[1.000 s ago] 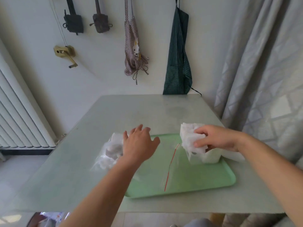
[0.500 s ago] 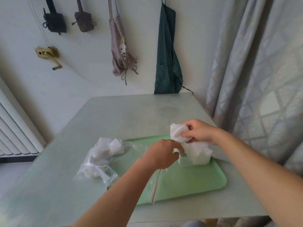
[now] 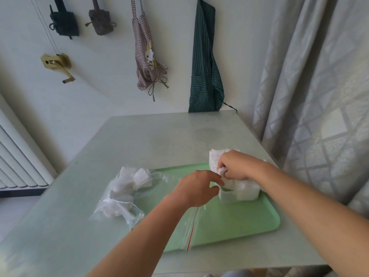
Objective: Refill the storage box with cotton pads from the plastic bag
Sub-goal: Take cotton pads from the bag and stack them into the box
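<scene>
A white storage box point(image 3: 242, 193) stands at the far right of a green tray point(image 3: 235, 220). White cotton pads point(image 3: 214, 158) stick up out of its top. My right hand point(image 3: 235, 164) is closed on that stack and presses down on it. My left hand point(image 3: 197, 186) is at the box's left side, fingers curled against its edge and the pads; whether it grips anything I cannot tell. A clear plastic bag point(image 3: 123, 192) with a red zip strip lies on the tray's left end, with more cotton pads bunched inside.
The tray rests near the front of a pale green table point(image 3: 149, 140). A grey curtain point(image 3: 311, 96) hangs close along the right edge. Aprons and small bags hang on the wall behind. A white radiator point(image 3: 18, 156) is at the left.
My left hand left the bag and came right to the box's side. My right hand, holding the pads, dropped lower onto the box.
</scene>
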### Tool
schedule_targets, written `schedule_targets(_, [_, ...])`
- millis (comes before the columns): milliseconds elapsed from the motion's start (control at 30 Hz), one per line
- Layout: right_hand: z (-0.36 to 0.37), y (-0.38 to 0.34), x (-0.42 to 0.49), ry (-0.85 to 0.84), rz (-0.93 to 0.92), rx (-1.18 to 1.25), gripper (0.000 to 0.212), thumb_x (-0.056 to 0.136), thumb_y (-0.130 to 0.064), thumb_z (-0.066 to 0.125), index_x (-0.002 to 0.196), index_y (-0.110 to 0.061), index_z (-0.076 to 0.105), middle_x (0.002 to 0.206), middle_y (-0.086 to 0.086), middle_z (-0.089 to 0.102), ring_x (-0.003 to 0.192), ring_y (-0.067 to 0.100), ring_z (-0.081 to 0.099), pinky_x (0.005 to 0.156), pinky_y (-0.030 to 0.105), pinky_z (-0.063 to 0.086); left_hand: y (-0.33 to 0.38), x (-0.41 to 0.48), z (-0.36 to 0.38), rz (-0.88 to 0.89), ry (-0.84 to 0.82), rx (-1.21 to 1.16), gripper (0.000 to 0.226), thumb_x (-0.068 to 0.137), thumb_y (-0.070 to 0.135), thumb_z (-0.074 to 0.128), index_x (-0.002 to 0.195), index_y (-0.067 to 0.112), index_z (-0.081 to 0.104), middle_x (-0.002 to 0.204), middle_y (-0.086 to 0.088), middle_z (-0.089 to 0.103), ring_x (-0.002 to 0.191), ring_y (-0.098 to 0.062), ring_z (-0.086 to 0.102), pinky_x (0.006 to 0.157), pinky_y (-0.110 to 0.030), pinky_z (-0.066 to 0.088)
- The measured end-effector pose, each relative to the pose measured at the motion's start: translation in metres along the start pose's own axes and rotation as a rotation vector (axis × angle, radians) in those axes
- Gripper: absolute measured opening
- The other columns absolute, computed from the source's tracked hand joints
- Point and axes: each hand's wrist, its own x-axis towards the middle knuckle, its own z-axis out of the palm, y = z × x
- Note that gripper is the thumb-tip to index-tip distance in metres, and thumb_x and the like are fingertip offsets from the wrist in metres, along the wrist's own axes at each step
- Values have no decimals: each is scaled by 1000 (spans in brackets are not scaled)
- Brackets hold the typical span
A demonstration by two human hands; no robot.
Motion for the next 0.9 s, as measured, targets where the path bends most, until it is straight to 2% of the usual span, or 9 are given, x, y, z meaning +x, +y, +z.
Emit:
schedule_targets(100, [2, -4, -2, 14, 6, -50, 23, 75, -4, 51, 56, -17, 49, 57, -4, 47, 52, 14, 39, 50, 28, 32, -1, 1, 1, 8, 1, 2, 28, 87, 40, 53, 112, 46, 64, 127, 17, 63, 101, -11, 63, 90, -38, 53])
schedule_targets(167, [1, -3, -5, 45, 31, -68, 7, 72, -17, 61, 66, -16, 57, 64, -5, 56, 56, 14, 48, 50, 26, 34, -1, 2, 1, 14, 4, -2, 27, 88, 38, 54, 112, 46, 64, 127, 17, 62, 102, -11, 62, 91, -39, 53])
schedule_targets(233, [0, -1, -6, 116, 43, -52, 14, 69, -32, 66, 78, -21, 65, 76, -9, 64, 68, 16, 60, 55, 27, 41, -2, 2, 0, 18, 3, 0, 27, 88, 37, 55, 111, 47, 64, 127, 18, 62, 103, -11, 62, 91, -39, 53])
schedule_targets(300, [2, 1, -6, 172, 30, -74, 15, 74, -39, 66, 80, -26, 66, 83, -9, 67, 75, 16, 62, 60, 28, 45, -2, 2, 0, 21, 0, -2, 26, 89, 37, 55, 111, 45, 65, 127, 17, 62, 103, -10, 61, 91, -38, 52])
schedule_targets(467, [20, -2, -1, 220, 52, -200, 13, 76, -39, 68, 83, -29, 68, 87, -7, 69, 76, 17, 57, 64, 27, 46, -1, 0, 0, 19, -22, 10, 30, 89, 36, 55, 117, 44, 64, 126, 12, 65, 107, -13, 61, 95, -38, 51])
schedule_targets(567, [21, -2, -4, 293, 59, -190, 14, 76, -37, 62, 83, -27, 70, 88, -9, 68, 77, 15, 54, 63, 27, 43, 6, -10, -4, 52, 47, 33, 35, 88, 33, 56, 122, 40, 63, 126, 12, 65, 111, -15, 61, 95, -37, 51])
schedule_targets(700, [14, 3, -19, 373, 57, -25, 14, 79, -44, 64, 86, -32, 63, 89, -14, 62, 81, 12, 58, 65, 29, 44, 22, -41, -10, 52, 228, 239, 36, 81, 52, 62, 110, 31, 57, 107, 10, 60, 100, -15, 57, 78, -32, 49])
schedule_targets(800, [9, -6, -38, 367, 31, 340, 4, 82, -29, 65, 78, -27, 65, 76, -11, 68, 70, 7, 62, 67, 27, 49, 24, -61, -8, -91, 167, 422, 45, 77, 57, 62, 104, 23, 49, 98, 4, 59, 91, -21, 58, 69, -32, 44])
schedule_targets(900, [12, -29, -58, 68, -61, 587, 11, 86, -13, 61, 82, -21, 69, 74, -3, 74, 62, 9, 68, 63, 24, 51, 18, -75, -6, -183, 173, 509, 27, 84, 30, 58, 106, 20, 47, 100, -1, 64, 90, -28, 64, 64, -32, 38])
